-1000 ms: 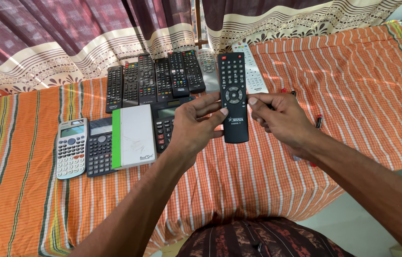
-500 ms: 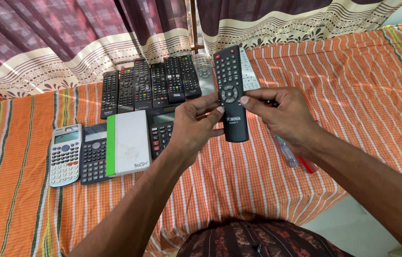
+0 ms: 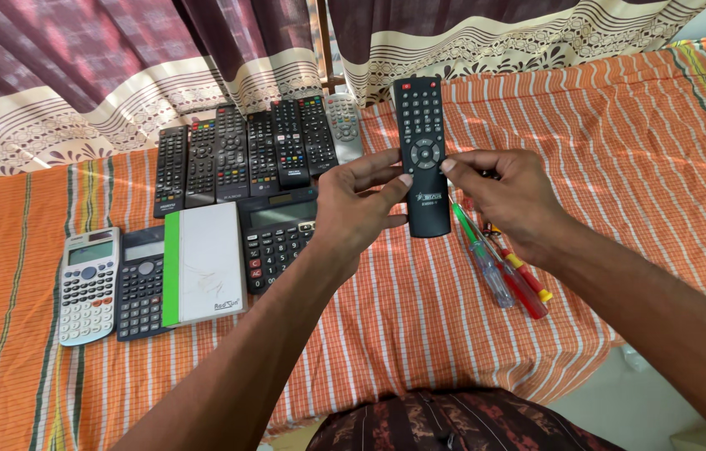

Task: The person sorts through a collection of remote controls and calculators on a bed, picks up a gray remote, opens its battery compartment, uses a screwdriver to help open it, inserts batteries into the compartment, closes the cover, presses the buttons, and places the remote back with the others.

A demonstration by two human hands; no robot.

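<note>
While both hands pinched the black remote [image 3: 422, 156] by its edges — left hand [image 3: 359, 207] and right hand [image 3: 505, 194], fingers closed on it — its buttons faced up, clear of the screwdrivers [image 3: 503, 269].

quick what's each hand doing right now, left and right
Left hand: closed on the left edge of the black remote, held up above the striped cloth.
Right hand: closed on the same remote's right edge.

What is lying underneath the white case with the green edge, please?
The white case lies on the orange striped cloth, overlapping the dark calculator on its left and the large black calculator on its right. The covered parts of those calculators, and anything else beneath, cannot be seen.
</note>
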